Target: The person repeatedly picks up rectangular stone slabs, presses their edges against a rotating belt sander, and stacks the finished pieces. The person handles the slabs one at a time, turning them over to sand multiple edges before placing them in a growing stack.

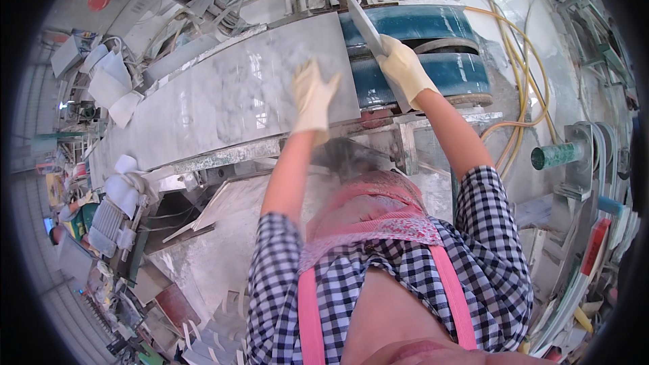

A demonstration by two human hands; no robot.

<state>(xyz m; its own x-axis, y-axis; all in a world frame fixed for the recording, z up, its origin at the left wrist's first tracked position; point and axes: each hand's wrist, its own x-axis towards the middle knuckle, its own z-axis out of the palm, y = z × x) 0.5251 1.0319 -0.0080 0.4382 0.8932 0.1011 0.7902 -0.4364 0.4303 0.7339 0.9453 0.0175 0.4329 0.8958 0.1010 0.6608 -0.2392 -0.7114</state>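
Observation:
My left hand (313, 98), in a cream rubber glove, is over the large grey-white marbled slab (223, 88). Its thumb stands apart from the fingers and it holds nothing; motion blurs it slightly, and I cannot tell whether it touches the slab. My right hand (404, 71), gloved the same way, grips a narrow grey stone strip (365, 25). The strip is tilted up on its edge, just right of the slab's end, across two blue-green belts (412, 23). The fingers behind the strip are hidden.
Yellow hoses (520, 61) trail over the floor at the right. A green cylinder (556, 156) juts from machinery there. Stacked offcuts (111, 84) and clutter line the left. A worn metal frame (230, 162) runs under the slab. Another person (84, 213) is at the far left.

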